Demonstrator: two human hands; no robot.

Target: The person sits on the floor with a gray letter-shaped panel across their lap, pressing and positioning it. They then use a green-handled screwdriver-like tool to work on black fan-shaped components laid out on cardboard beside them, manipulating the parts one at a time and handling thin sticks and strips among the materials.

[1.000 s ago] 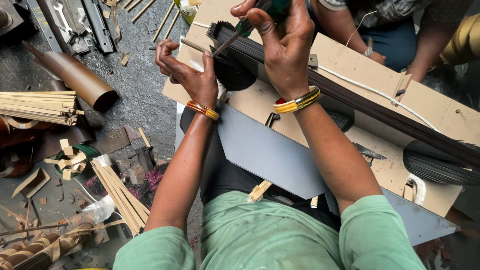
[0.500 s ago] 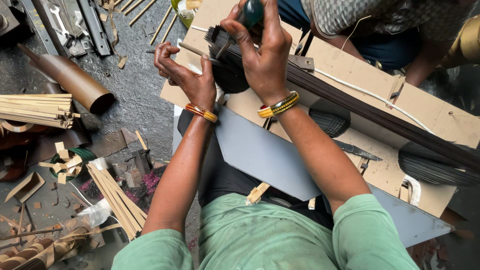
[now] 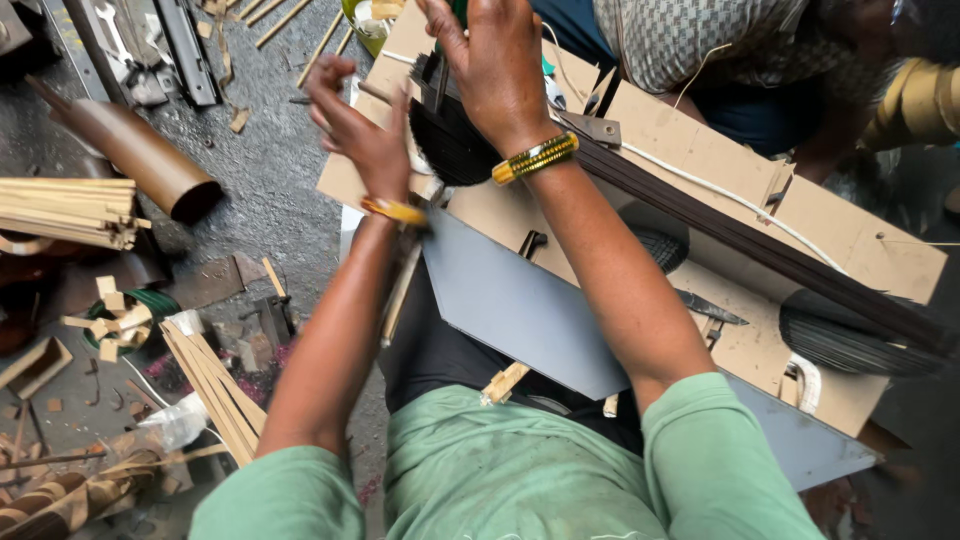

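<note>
— What did the right hand have hold of?

— It was closed over a green-handled tool at the top of the view, fingers wrapped round it. Only a sliver of green showed above the knuckles, so I couldn't tell what kind of tool it was. A gold and green bangle sat on that wrist.

— And the left hand?

— Half curled, fingers bent but not gripping tight. A thin bamboo stick lay by its fingertips; whether it was pinched or only touched I couldn't tell. An orange bangle ringed that wrist.

— Where was the work itself?

— Right under both hands: a fan of fine black bristles, packed tight and matte, spread in a rounded wedge on a flat tan board lying across the lap. A long dark ribbed strip ran diagonally along the board with a white cord beside it. Two more black fans lay further right.

— And the floor?

— Rough grey concrete. A smooth brown tube lay at the left, near a bundle of pale split bamboo strips, with more slats by the knee.
</note>
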